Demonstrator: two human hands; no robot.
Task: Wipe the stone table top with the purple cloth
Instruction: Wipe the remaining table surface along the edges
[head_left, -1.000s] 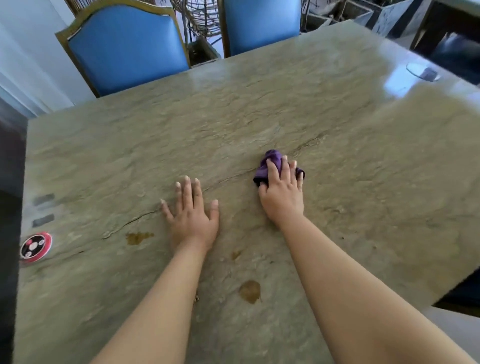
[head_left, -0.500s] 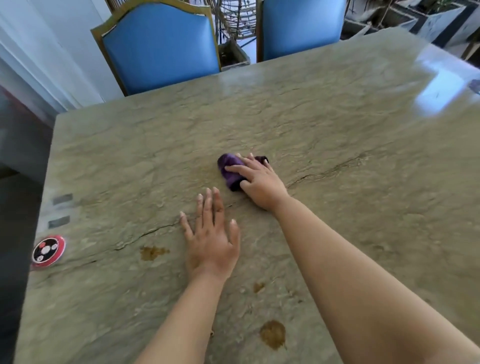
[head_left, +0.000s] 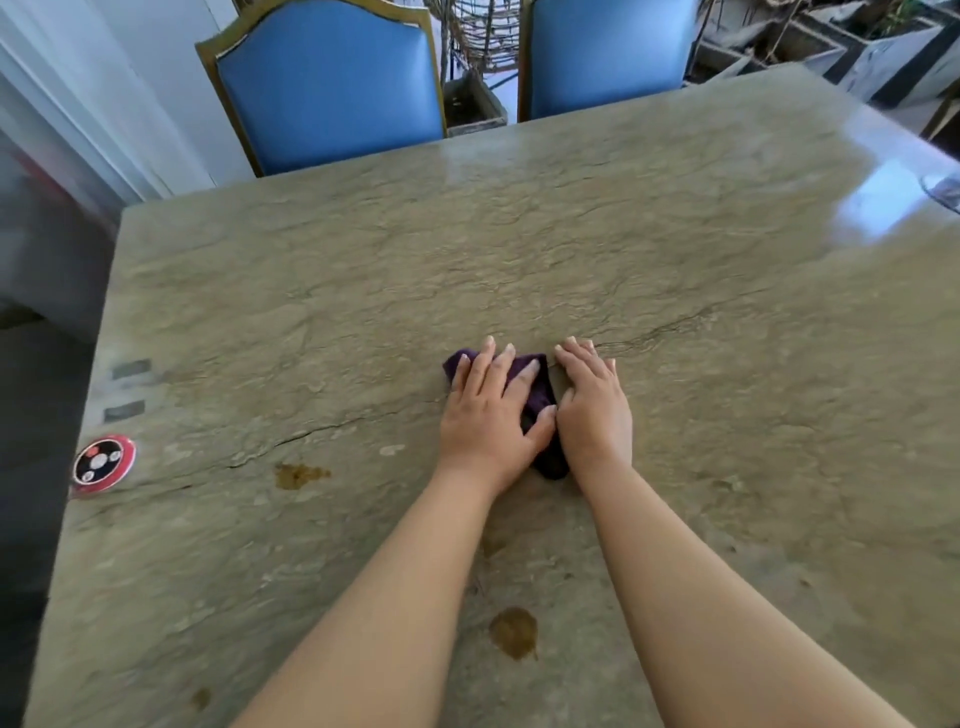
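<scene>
My left hand (head_left: 491, 413) hides most of the purple cloth (head_left: 540, 397), so I can't tell its folds. A clear round object (head_left: 943, 191) is cut off at the right edge. Both blue chairs (head_left: 332, 85) lose their tops above the frame.

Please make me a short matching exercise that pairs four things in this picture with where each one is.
Things:
1. purple cloth
2. round red and black disc
3. blue chairs
4. large brown stain

Places:
A. at the table's left edge
B. between the forearms, near the camera
C. beyond the table's far edge
D. under the left hand, beside the right hand

Pairs: 1-D, 2-A, 3-C, 4-B
</scene>
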